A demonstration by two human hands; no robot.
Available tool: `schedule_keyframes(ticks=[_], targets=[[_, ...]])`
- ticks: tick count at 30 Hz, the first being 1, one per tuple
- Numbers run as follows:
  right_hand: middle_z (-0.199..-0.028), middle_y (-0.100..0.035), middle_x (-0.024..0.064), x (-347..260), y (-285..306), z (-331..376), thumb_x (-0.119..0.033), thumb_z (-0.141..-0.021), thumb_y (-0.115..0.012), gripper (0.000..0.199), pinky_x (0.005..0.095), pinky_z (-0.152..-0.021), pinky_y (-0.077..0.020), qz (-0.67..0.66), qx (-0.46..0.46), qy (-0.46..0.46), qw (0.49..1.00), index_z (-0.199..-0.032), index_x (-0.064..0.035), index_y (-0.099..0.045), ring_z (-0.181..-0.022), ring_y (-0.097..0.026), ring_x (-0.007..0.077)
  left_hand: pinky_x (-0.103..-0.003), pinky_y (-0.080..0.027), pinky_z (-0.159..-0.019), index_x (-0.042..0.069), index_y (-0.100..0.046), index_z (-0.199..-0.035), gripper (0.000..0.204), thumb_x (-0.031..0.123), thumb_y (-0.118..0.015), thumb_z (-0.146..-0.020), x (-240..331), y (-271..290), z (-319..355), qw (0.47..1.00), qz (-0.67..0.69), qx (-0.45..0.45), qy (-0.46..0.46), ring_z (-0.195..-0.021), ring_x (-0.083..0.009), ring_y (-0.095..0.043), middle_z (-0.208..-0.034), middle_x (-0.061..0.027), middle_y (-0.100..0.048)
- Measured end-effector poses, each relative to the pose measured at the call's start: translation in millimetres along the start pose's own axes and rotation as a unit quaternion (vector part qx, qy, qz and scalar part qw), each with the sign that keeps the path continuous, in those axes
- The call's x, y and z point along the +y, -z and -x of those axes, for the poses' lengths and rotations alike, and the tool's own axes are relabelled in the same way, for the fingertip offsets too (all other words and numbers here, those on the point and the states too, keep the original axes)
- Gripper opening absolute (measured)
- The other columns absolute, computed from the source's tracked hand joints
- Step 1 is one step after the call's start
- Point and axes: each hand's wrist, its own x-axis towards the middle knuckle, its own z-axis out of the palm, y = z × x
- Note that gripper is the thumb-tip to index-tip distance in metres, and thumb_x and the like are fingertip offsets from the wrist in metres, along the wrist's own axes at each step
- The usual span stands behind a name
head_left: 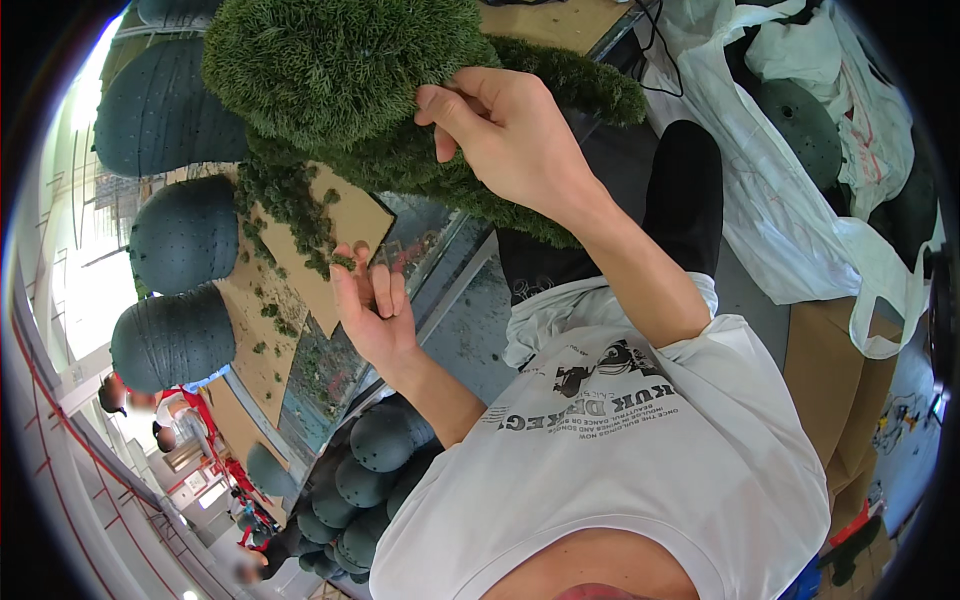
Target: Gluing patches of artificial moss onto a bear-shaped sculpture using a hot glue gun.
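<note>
A round ball of artificial green foliage (340, 75) fills the upper middle. My right hand (510, 135) is at its right edge, thumb and index finger closed together on the greenery there; exactly what lies between the fingertips is partly hidden. Lower left of it, my left hand (378, 315) is raised with a small green sprig (344, 262) pinched between thumb and index finger. Its other fingers are curled. More foliage (450, 185) lies beneath the ball, reaching toward my lap. Loose green sprigs (295, 205) lie heaped on a cardboard sheet (355, 215) between the hands and the table's left side.
Dark green dome shells (185, 235) with small studs line the table's left side. More shells (370, 480) are piled below it. A white bag (745, 170) holding another shell stands at the right, beside a cardboard box (825, 390). Other people (170, 430) are far off left.
</note>
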Motion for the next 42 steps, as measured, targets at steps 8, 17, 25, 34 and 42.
schedule_keyframes(ticks=[8,17,25,34,42], targets=[[-0.066,-0.065,-0.0003,31,19,11,-0.02,-0.099,-0.062,0.027,0.0256,-0.052,-0.0389,-0.15,-0.065,-0.015,0.986,-0.09,0.003,-0.072,-0.057,-0.05,0.0036,-0.022,-0.026,-0.045,0.007,-0.054,-0.129,0.027,0.027,-0.051,-0.111,1,7,-5,1.0,0.027,0.004,0.004,-0.05,-0.0057,-0.027,-0.108,-0.0063,-0.059],[-0.073,-0.072,0.0075,22,6,30,-0.017,-0.089,-0.065,0.016,0.0328,-0.061,-0.0516,0.115,-0.452,0.08,0.881,-0.091,-0.0044,-0.074,-0.064,-0.068,0.0187,-0.021,-0.025,-0.044,0.006,-0.055,-0.129,0.029,0.028,-0.052,-0.11,-2,5,-2,1.0,0.016,0.009,0.006,-0.049,-0.0047,-0.028,-0.108,-0.0066,-0.059],[-0.074,-0.075,0.0075,20,-1,13,-0.03,-0.093,-0.074,0.03,0.0307,-0.058,-0.0514,-0.058,-0.156,0.0,0.986,-0.095,0.0,-0.078,-0.061,-0.066,0.0135,-0.022,-0.026,-0.044,0.006,-0.054,-0.129,0.029,0.029,-0.052,-0.11,-1,16,-1,0.999,0.025,0.024,-0.007,-0.049,-0.005,-0.028,-0.108,-0.0067,-0.06],[-0.068,-0.071,0.0044,19,-43,1,-0.021,-0.096,-0.075,0.026,0.0231,-0.045,-0.039,-0.143,0.046,0.003,0.989,-0.082,0.0008,-0.073,-0.049,-0.053,0.0049,-0.023,-0.032,-0.044,0.001,-0.063,-0.119,0.023,0.02,-0.056,-0.108,3,12,13,0.993,-0.004,0.116,-0.009,-0.047,-0.0048,-0.037,-0.093,-0.0065,-0.068],[-0.072,-0.067,0.0039,9,-49,54,0.0,-0.096,-0.068,0.004,0.0188,-0.053,-0.0395,-0.148,-0.203,0.077,0.965,-0.094,0.0,-0.071,-0.063,-0.061,0.0053,-0.022,-0.029,-0.045,0.003,-0.065,-0.118,0.023,0.022,-0.058,-0.107,2,12,25,0.994,0.015,0.112,-0.002,-0.048,-0.0044,-0.034,-0.102,-0.0058,-0.065]])
